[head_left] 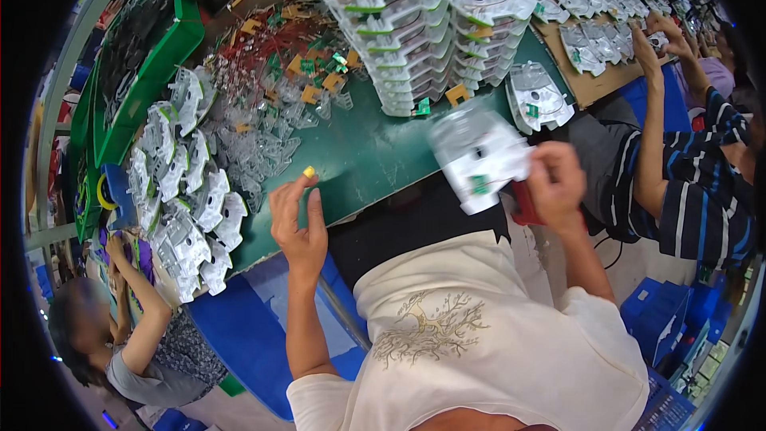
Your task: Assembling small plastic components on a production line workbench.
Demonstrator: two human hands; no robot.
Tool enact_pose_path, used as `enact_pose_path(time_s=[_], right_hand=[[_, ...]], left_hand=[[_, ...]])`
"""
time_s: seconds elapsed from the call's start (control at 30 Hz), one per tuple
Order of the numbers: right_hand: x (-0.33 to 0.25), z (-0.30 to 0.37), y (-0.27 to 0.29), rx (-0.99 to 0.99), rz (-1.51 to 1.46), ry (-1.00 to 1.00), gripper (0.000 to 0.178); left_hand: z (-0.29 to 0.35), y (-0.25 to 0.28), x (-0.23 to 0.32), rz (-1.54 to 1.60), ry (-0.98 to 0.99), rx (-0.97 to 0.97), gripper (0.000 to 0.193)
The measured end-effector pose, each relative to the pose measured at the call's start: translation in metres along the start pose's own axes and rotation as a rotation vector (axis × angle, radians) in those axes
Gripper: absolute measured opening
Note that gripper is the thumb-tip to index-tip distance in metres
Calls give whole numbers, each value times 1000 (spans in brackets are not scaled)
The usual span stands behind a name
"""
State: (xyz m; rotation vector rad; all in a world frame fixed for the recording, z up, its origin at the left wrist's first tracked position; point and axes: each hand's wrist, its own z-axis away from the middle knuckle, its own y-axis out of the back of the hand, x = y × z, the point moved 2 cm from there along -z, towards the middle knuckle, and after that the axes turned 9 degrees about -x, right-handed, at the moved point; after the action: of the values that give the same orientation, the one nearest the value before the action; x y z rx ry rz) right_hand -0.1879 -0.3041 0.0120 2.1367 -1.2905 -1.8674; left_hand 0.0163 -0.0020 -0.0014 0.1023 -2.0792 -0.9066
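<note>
My right hand (556,183) is closed on the edge of a white and clear plastic housing (479,148), lifted over the near edge of the green table. A small green circuit board shows on the housing, which is blurred by motion. My left hand (298,219) is raised at the table's near edge, thumb and index finger apart, with nothing in it. A yellow finger cot (309,172) covers its index fingertip. Beyond that hand lies a heap of clear plastic parts (251,148). Another white housing (538,100) rests on the table beyond the held one.
Tall stacks of housings (399,40) stand at the far middle. More housings (187,191) lie at the left, beside a green bin (152,72). Red wires with small boards (271,40) are piled at the back. Co-workers sit left and right; cardboard (594,88) holds housings at right.
</note>
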Motion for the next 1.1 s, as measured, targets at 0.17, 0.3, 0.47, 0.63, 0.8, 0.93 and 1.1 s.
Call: enact_pose_path(time_s=[0.17,0.3,0.47,0.63,0.8,0.93,1.1], right_hand=[[49,-31,72,222,-97,-138,7],[83,-49,64,275,-142,-190,8],[97,-40,57,385,-146,-222,15],[119,-20,72,300,-269,-377,27],[111,-12,43,46,-306,-502,22],[107,-31,36,171,-414,-506,19],[137,-74,49,137,-429,-523,19]], left_hand=[[-6,-23,4,29,-9,-139,21],[-8,-24,11,1,-39,-145,20],[1,-16,10,-34,-29,-145,20],[3,-19,3,6,-39,-131,18],[17,-16,-10,-31,40,-124,15],[12,-15,-9,-61,19,-160,13],[8,-17,-10,-58,-6,-173,15]])
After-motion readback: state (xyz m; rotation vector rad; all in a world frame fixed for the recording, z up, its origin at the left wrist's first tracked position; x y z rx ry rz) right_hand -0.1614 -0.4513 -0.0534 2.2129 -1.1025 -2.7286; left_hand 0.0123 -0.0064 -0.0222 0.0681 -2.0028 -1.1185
